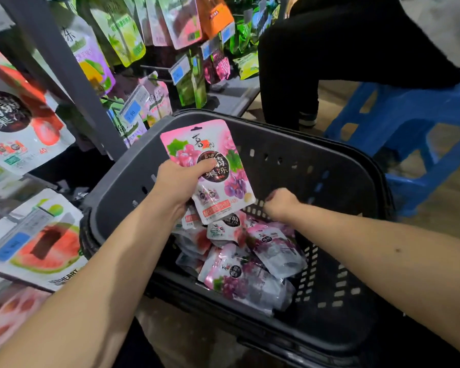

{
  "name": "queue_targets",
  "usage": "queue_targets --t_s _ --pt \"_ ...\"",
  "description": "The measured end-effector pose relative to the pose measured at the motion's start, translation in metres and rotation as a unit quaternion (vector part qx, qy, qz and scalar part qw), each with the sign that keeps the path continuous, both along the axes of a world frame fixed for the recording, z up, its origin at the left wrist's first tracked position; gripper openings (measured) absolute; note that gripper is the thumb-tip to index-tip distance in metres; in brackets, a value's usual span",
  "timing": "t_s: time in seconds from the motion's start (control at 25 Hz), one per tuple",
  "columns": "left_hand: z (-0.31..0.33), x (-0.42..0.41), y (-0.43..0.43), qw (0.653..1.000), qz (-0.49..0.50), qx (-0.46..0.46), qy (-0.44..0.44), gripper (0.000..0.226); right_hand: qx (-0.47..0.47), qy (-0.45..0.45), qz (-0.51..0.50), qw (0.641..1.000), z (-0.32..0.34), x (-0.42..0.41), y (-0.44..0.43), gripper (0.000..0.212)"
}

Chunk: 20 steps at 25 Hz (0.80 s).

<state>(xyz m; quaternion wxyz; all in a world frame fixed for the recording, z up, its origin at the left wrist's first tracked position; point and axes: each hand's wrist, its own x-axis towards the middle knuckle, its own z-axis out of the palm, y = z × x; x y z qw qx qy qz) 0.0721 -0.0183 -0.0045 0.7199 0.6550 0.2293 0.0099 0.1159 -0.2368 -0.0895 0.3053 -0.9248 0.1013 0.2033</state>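
Note:
My left hand (179, 181) grips a pink grape-jelly pouch (218, 179) and holds it upright above a dark plastic shopping basket (337, 166). Several more of the same pink pouches (250, 264) lie piled in the basket's bottom. My right hand (279, 203) reaches down into the basket over the pile, its fingers curled and pointing away; whether it holds anything is hidden.
A display rack with hanging snack pouches (122, 30) and blue price tags (181, 71) fills the left and top. Watermelon-print packs (48, 245) hang at lower left. A person in black trousers (290, 75) sits on a blue plastic stool (409, 134) at upper right.

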Motion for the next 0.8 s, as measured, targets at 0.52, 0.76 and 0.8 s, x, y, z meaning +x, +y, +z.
queue_targets --t_s 0.52,0.76,0.8 --pt "0.001 0.002 0.013 0.999 0.001 -0.033 0.033 0.031 -0.329 0.116 0.219 0.911 -0.098 -0.057 0.0 0.063" --pt "0.004 0.004 0.016 0.999 0.015 -0.04 0.023 0.027 -0.263 0.107 0.197 0.938 -0.043 -0.022 -0.019 0.046" --pt "0.005 0.004 0.016 0.999 0.018 -0.039 0.024 0.027 -0.224 0.123 0.188 0.948 -0.033 -0.014 -0.026 0.038"
